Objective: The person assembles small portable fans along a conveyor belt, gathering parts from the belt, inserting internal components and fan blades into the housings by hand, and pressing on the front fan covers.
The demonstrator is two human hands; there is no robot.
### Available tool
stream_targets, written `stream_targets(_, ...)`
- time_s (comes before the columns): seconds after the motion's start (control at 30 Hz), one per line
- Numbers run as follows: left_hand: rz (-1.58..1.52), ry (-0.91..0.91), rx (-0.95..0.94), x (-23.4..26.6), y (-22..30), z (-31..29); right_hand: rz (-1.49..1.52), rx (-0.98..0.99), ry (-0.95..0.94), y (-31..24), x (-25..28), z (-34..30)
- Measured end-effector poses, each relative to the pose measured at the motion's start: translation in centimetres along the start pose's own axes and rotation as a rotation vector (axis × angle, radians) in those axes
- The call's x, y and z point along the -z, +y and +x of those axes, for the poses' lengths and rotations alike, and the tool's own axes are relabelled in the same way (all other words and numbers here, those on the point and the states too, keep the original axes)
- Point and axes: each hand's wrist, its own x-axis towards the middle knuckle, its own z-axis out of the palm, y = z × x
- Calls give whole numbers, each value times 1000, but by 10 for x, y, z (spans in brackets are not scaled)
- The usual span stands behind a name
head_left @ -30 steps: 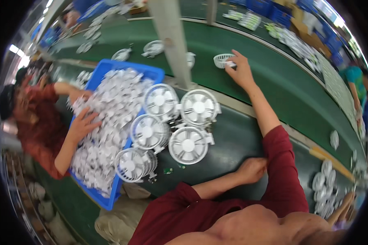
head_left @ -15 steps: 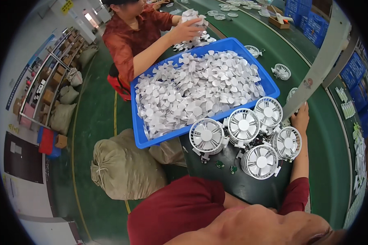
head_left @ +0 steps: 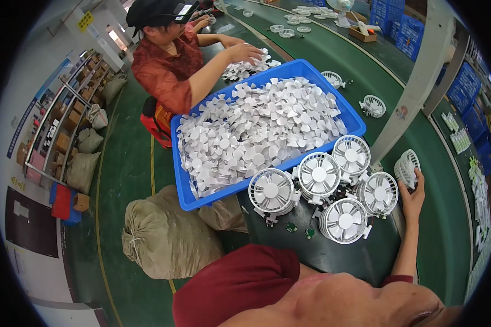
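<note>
Out at the right, over the green conveyor belt, my right hand [head_left: 412, 197] has its fingers closed on the near rim of a white round fan cage [head_left: 406, 165], which is tilted on its side. Left of that hand, on the dark table, stand several stacks of white fan cages with blades inside; the nearest stack [head_left: 343, 220] is by the table's front. Two small green circuit boards [head_left: 292, 227] lie beside the stacks. My left hand does not show; only the red sleeve on that side is visible.
A blue tub [head_left: 273, 178] heaped with white fan blades [head_left: 256, 136] sits behind the stacks. A pale metal post [head_left: 412, 101] rises beside the belt [head_left: 442, 229], which carries more cages. A co-worker [head_left: 166, 71] handles blades beyond the tub. A tied sack [head_left: 166, 237] stands on the floor.
My right hand has come from behind the post's foot toward me and now grips a fan cage. The co-worker's hands have lowered onto the blade pile. The view has shifted slightly.
</note>
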Motion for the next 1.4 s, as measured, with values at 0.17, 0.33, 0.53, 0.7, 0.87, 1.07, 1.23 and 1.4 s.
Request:
stream_targets(0.17, 7, -46, -8, -7, -4, 9, -177, 17, 6, -15, 21, -52)
stream_targets(0.33, 7, -63, -26, -13, -1, 18, -236, 93, -17, -16, 19, -60)
stream_targets(0.53, 14, -37, -34, -13, 2, 19, -299, 130, -56, -6, 16, -63)
stream_targets(0.7, 38, -51, 18, -20, -3, 13, -334, 159, -74, -4, 10, -63)
stream_targets(0.87, -37, -227, 22, -52, -35, 11, -421, 127, -41, 2, 32, -69)
stream_targets(1.07, -3, -162, 23, -20, -26, 13, -335, 142, -25, -2, 8, -55)
stream_targets(1.23, -13, -262, 30, -16, -23, 19, -271, 69, 97, -7, 27, -62)
stream_targets(1.4, -20, -279, -3, -16, -17, 18, -178, 32, 194, -20, 45, -96)
